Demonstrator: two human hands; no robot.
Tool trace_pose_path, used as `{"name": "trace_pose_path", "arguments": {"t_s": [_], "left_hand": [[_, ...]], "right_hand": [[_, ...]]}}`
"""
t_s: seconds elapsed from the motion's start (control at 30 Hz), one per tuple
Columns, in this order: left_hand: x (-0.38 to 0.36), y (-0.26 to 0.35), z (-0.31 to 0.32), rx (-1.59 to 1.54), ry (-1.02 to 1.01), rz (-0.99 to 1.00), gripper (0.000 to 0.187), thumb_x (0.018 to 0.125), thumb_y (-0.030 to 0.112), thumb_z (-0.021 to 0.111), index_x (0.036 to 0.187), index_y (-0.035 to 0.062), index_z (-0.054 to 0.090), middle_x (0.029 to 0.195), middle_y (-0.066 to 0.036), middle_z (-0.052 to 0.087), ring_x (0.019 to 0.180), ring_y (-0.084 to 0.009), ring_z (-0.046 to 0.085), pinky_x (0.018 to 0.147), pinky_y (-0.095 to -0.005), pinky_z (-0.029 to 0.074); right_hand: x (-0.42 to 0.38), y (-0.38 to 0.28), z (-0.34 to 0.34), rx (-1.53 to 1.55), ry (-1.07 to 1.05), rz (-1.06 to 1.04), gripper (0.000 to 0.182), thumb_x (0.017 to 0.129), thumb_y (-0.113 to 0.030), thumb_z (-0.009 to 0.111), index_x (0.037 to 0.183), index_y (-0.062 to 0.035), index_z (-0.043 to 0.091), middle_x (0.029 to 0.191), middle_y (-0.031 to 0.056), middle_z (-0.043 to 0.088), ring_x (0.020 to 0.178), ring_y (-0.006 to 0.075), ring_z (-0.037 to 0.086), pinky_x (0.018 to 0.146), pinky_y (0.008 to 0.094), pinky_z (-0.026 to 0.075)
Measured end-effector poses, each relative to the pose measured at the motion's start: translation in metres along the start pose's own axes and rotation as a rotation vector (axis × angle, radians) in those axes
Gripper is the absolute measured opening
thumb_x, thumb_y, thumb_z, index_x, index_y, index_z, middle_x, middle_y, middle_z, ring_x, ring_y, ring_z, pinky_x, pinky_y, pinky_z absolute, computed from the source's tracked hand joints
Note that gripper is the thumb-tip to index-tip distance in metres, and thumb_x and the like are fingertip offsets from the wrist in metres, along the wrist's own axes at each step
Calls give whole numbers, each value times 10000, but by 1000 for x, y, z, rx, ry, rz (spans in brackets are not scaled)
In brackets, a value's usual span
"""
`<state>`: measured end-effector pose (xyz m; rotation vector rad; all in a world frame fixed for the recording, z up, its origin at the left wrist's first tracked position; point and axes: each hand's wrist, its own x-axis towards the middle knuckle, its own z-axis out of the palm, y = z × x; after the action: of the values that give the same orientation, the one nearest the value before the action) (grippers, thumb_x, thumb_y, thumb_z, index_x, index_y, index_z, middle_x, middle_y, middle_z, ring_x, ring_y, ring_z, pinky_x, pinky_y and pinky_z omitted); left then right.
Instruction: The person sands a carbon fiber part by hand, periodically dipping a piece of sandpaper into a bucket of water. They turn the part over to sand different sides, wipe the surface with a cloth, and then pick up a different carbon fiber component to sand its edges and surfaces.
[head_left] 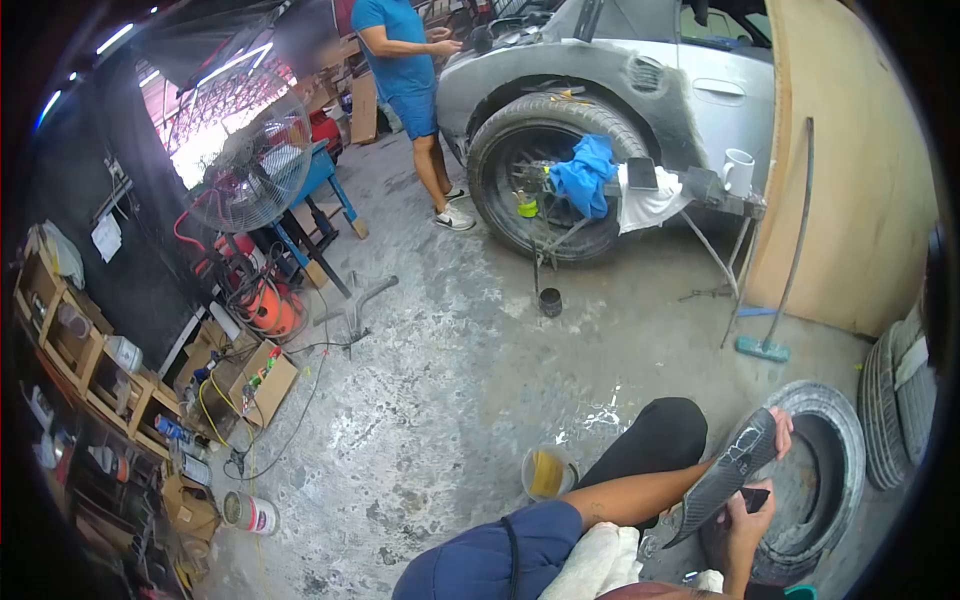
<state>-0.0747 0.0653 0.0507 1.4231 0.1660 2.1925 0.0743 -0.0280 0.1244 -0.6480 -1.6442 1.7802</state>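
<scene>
A long, dark panel (728,465) with a woven, carbon-like pattern and a pale outlined mark lies slanted over my left forearm. My left hand (783,432) is closed around its upper right end. Below it, my right hand (742,530) pinches a small, dark, flat piece (756,498) close to the panel's lower edge; its kind does not show. Both hands are above a tyre (850,470) lying on the floor. A white cloth (595,570) rests by my lap, and a clear tub (548,473) with yellowish contents stands beside my knee.
A car (715,85) with a wheel (490,165) leaning near it stands ahead. A stand holds a blue cloth (585,175) and a mug (738,170). A broom (765,348) leans on a board (850,200). Another person (395,60) stands by the car. A fan (255,150), cables and boxes are left.
</scene>
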Motion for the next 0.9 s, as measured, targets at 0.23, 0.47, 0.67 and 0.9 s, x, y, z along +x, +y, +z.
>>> {"name": "trace_pose_path", "arguments": {"t_s": [0.23, 0.47, 0.67, 0.9], "left_hand": [[11, 14, 17, -32, 43, 7, 572, 1063, 337, 200, 654, 110, 530, 553, -61, 581, 521, -170, 539, 895, -295, 363], [3, 21, 32, -134, 148, -152, 569, 1064, 335, 239, 629, 96, 517, 535, -40, 502, 516, -166, 527, 874, -271, 369], [2, 28, 36, -136, 175, -244, 594, 1057, 376, 272, 605, 68, 503, 572, -77, 503, 535, -175, 537, 846, -279, 389], [3, 40, 38, -90, 89, -306, 615, 1054, 399, 256, 620, 57, 528, 560, -96, 496, 585, -194, 551, 845, -289, 396]], "right_hand": [[-1, 8, 2, 189, -21, -50, 254, 857, -86, 682, 892, -70, 431, 700, 52, 552, 472, 108, 507, 434, 238, 413], [-6, 12, -8, 112, -9, -38, 268, 854, -108, 683, 934, -82, 428, 716, 37, 548, 495, 98, 494, 457, 233, 408], [-6, 22, -16, 116, -31, 9, 274, 856, -87, 686, 954, -86, 431, 729, 27, 553, 511, 99, 507, 460, 234, 411], [-11, 21, -27, 200, -5, 25, 288, 835, -89, 701, 959, -67, 442, 743, 48, 539, 495, 111, 495, 429, 246, 416]]}}
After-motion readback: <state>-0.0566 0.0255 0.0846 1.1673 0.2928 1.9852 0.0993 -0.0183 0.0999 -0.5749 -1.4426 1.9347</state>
